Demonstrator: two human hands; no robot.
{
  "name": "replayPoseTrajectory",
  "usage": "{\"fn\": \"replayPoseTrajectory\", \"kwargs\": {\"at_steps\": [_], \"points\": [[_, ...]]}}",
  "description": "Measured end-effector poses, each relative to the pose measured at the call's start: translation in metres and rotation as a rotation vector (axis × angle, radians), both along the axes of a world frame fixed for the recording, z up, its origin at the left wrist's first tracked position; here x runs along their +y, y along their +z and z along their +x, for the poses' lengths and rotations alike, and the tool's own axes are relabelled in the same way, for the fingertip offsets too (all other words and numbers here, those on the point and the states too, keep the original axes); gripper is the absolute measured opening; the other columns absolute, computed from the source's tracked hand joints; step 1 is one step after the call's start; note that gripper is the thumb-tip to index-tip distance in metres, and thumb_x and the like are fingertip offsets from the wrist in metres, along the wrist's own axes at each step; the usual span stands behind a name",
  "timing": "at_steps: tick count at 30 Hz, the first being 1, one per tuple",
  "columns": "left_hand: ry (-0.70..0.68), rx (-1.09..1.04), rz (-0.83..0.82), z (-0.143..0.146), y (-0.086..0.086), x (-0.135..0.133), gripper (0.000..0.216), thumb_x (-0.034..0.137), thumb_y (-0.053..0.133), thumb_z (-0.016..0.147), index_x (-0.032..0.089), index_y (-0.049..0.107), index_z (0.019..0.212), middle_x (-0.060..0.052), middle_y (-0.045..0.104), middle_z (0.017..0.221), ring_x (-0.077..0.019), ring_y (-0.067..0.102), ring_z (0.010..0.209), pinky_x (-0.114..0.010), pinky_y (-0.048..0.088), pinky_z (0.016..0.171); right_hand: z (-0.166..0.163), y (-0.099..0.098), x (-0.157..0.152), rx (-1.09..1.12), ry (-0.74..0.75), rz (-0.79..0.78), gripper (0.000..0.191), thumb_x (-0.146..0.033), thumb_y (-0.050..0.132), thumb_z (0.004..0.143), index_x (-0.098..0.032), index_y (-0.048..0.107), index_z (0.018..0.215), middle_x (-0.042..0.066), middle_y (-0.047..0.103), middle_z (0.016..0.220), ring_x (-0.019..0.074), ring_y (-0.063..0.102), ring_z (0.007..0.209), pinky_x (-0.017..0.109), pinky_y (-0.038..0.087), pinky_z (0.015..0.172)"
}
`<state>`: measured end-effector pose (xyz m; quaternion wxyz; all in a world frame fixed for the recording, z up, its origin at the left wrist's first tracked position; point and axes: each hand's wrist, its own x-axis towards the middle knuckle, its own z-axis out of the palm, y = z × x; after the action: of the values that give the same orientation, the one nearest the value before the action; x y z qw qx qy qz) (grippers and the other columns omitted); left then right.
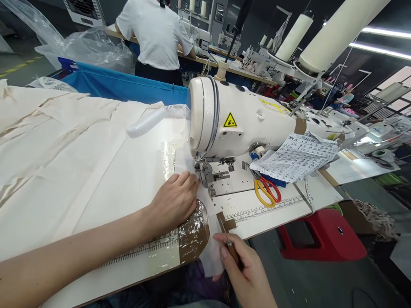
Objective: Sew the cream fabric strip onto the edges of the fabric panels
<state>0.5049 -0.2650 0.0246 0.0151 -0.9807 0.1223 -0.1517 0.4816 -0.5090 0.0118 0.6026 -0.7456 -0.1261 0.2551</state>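
My left hand (175,199) rests on the table, fingers together and curled, pressing a strip of white fabric (184,164) just left of the presser foot (207,173) of a white sewing machine (231,119). My right hand (247,271) is at the table's front edge, pinching a small tool with a brown handle and a metal tip (229,248). The tip points toward a brown tape patch (224,222) by the printed ruler (266,207).
Cream cloth (64,149) covers the table's left side. Red and yellow scissors (266,190) and a printed paper sheet (298,156) lie right of the needle. A red stool (321,235) stands below. A person in a white shirt (154,34) works behind a blue bin (122,85).
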Motion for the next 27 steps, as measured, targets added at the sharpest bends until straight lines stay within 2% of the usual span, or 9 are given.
{"fn": "replayPoseTrajectory", "kwargs": {"at_steps": [2, 5, 7, 9, 12, 15, 19, 27], "points": [[-0.007, 0.0, 0.042, 0.003, 0.001, 0.002, 0.028, 0.017, 0.046, 0.097, 0.007, 0.068, 0.11, -0.014, 0.064, 0.101, -0.027, 0.053, 0.089, -0.041, 0.044, 0.073, -0.005, 0.001, 0.006, 0.097, -0.082, 0.053, 0.041, -0.056, 0.068, 0.091, -0.021, 0.073, 0.112, 0.003, 0.067, 0.084, 0.0171, 0.069, 0.07, 0.023, 0.059, 0.059], [-0.017, -0.008, 0.095, 0.007, 0.002, 0.006, 0.03, 0.011, 0.042, 0.097, 0.007, 0.069, 0.109, -0.015, 0.065, 0.1, -0.0262, 0.053, 0.085, -0.039, 0.043, 0.069, -0.015, -0.001, 0.015, 0.377, -0.169, 0.223, 0.045, -0.056, 0.077, 0.084, -0.019, 0.071, 0.11, 0.001, 0.069, 0.076, 0.0181, 0.072, 0.059, 0.026, 0.058, 0.058], [-0.018, -0.021, 0.097, 0.007, 0.001, 0.008, 0.033, 0.007, 0.04, 0.096, 0.007, 0.068, 0.113, -0.016, 0.065, 0.104, -0.0267, 0.054, 0.088, -0.038, 0.044, 0.07, -0.023, -0.003, 0.019, 0.545, -0.216, 0.311, 0.053, -0.057, 0.083, 0.077, -0.017, 0.069, 0.109, 0.0, 0.07, 0.069, 0.0192, 0.072, 0.053, 0.028, 0.057, 0.057], [-0.011, -0.025, 0.074, 0.005, -0.001, 0.008, 0.034, 0.008, 0.04, 0.096, 0.006, 0.067, 0.117, -0.018, 0.065, 0.108, -0.0281, 0.054, 0.093, -0.039, 0.045, 0.073, -0.03, -0.006, 0.022, 0.618, -0.266, 0.336, 0.06, -0.059, 0.087, 0.071, -0.015, 0.068, 0.108, 0.001, 0.07, 0.064, 0.0211, 0.073, 0.053, 0.029, 0.057, 0.057], [-0.011, -0.017, 0.053, -0.001, -0.005, 0.008, 0.039, 0.015, 0.042, 0.096, 0.003, 0.062, 0.127, -0.019, 0.064, 0.11, -0.0298, 0.054, 0.097, -0.041, 0.046, 0.076, -0.037, -0.009, 0.024, 0.582, -0.321, 0.33, 0.062, -0.062, 0.088, 0.068, -0.016, 0.068, 0.104, 0.0, 0.07, 0.065, 0.0216, 0.074, 0.055, 0.029, 0.058, 0.058], [-0.02, -0.019, 0.039, -0.004, -0.009, 0.009, 0.043, 0.019, 0.043, 0.096, 0.002, 0.059, 0.132, -0.019, 0.063, 0.114, -0.0303, 0.053, 0.101, -0.042, 0.046, 0.08, -0.04, -0.014, 0.023, 0.439, -0.324, 0.295, 0.055, -0.064, 0.082, 0.075, -0.016, 0.069, 0.099, 0.0, 0.069, 0.065, 0.0177, 0.072, 0.054, 0.026, 0.057, 0.058], [-0.007, -0.016, 0.002, 0.002, -0.01, 0.012, 0.043, 0.019, 0.041, 0.097, 0.001, 0.058, 0.132, -0.019, 0.063, 0.115, -0.0299, 0.054, 0.103, -0.041, 0.046, 0.081, -0.04, -0.024, 0.019, 0.254, -0.276, 0.227, 0.048, -0.062, 0.073, 0.085, -0.015, 0.07, 0.096, 0.002, 0.069, 0.065, 0.0138, 0.068, 0.05, 0.021, 0.051, 0.052], [0.031, 0.017, -0.019, 0.012, -0.007, 0.019, 0.043, 0.019, 0.038, 0.097, 0.003, 0.06, 0.131, -0.019, 0.064, 0.116, -0.0299, 0.056, 0.103, -0.04, 0.046, 0.078, -0.04, -0.034, 0.013, 0.155, -0.242, 0.169, 0.046, -0.061, 0.066, 0.091, -0.016, 0.07, 0.096, 0.002, 0.069, 0.067, 0.0104, 0.064, 0.045, 0.018, 0.046, 0.048]]}}
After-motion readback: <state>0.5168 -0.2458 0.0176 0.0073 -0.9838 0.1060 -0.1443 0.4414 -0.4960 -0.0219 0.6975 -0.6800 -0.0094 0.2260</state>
